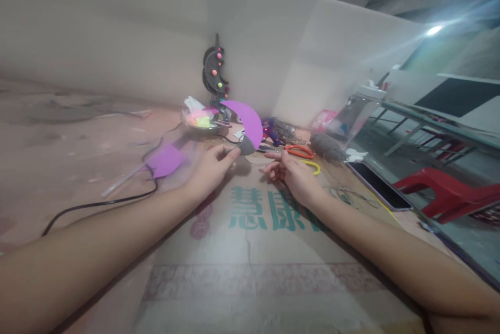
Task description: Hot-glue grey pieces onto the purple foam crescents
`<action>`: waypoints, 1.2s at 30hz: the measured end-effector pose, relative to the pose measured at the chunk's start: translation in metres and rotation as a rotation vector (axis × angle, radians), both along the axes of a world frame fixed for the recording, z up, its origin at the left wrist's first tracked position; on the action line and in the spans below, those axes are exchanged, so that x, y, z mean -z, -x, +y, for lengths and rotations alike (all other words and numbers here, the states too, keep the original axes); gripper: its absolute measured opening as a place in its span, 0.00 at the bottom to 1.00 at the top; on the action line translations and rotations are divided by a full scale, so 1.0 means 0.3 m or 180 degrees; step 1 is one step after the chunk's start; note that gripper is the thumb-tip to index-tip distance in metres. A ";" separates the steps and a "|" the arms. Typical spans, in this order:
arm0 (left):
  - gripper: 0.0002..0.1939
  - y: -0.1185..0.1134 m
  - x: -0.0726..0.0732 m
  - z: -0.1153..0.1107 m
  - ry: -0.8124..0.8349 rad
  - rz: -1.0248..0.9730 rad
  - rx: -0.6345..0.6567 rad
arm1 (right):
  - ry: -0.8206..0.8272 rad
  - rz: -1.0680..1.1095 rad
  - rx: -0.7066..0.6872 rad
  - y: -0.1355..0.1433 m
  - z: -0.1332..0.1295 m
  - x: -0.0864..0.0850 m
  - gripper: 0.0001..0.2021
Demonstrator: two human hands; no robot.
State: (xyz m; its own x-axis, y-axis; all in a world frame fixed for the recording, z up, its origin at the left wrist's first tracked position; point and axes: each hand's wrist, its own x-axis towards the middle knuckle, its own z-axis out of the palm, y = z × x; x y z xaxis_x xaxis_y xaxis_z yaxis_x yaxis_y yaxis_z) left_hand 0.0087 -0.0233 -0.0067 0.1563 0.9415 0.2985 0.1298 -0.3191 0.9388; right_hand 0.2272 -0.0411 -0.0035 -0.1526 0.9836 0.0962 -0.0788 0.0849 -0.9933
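My left hand (216,164) pinches the lower end of a purple crescent cutout (252,123), which stands up from the fingers. Grey yarn (246,146) is wrapped around that lower tip. A thin strand appears to run from the wrapping to my right hand (287,172). There the thumb and index finger are closed together, with the other fingers curled beneath; the strand between them is hard to make out. Below both hands lies a cardboard sheet (234,250) printed with green characters. Just beyond the right hand are orange-handled scissors (300,151) and a yellow handle (313,168).
A dark crescent ornament (211,76) with coloured balls stands against the wall, behind a bowl (199,128). Purple paper (167,161) and a black cable (105,202) lie left. A glue gun (272,133), yarn ball (328,146) and phone (378,185) are right. A red stool (449,193) stands beyond.
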 end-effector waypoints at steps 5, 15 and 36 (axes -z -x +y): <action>0.17 -0.005 -0.004 -0.004 0.0031 0.0015 0.0022 | -0.0060 -0.0343 0.0215 0.014 -0.018 -0.013 0.14; 0.17 -0.003 -0.008 -0.010 -0.0004 0.0224 0.0032 | -0.0060 -0.0650 0.0233 0.024 -0.032 -0.026 0.14; 0.15 -0.006 -0.020 -0.018 -0.0080 0.0247 0.0003 | -0.0311 -0.0953 -0.0011 0.035 -0.054 -0.043 0.19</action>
State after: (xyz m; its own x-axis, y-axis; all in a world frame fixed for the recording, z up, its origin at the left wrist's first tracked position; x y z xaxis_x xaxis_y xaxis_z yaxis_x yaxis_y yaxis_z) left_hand 0.0105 -0.0287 -0.0007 0.1809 0.9337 0.3089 0.2014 -0.3426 0.9176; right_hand 0.2169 -0.0574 0.0095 -0.1916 0.9714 0.1405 0.2155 0.1813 -0.9595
